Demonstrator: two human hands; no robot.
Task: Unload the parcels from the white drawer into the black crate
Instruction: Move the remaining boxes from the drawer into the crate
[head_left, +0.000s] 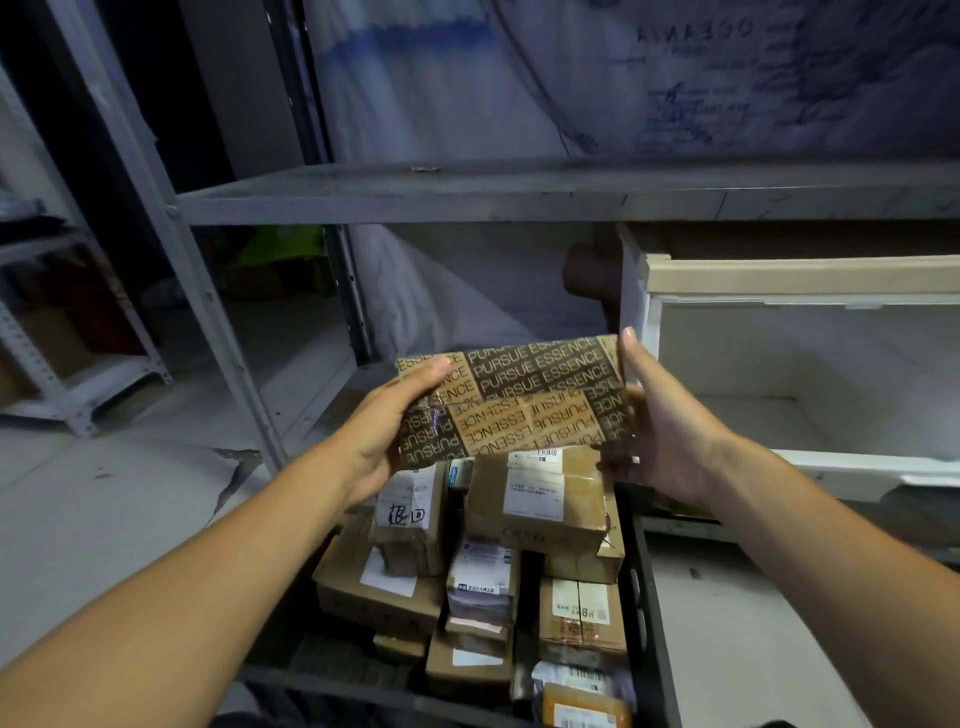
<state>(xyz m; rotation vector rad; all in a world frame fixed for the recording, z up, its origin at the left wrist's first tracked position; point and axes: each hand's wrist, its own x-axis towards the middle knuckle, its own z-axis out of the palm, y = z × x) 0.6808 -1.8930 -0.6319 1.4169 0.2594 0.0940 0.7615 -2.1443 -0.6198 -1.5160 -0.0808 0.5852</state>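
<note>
Your left hand (382, 431) and right hand (662, 421) each clasp one short end of a flat parcel printed PURSUE ESSENCE (511, 400), fingers curled over its edges, so the load stays level and cannot twist. It hangs in the air above the far end of the black crate (641, 587), beside the left wall of the white drawer (636, 306), whose visible interior looks bare. Cardboard parcels (535, 501) already crowd the crate, stacked unevenly up to its rim; little flat room remains, so the parcel probably has to rest on top of them. The metal shelf (519, 195) overhead limits lifting; the drawer wall bounds your right side
</note>
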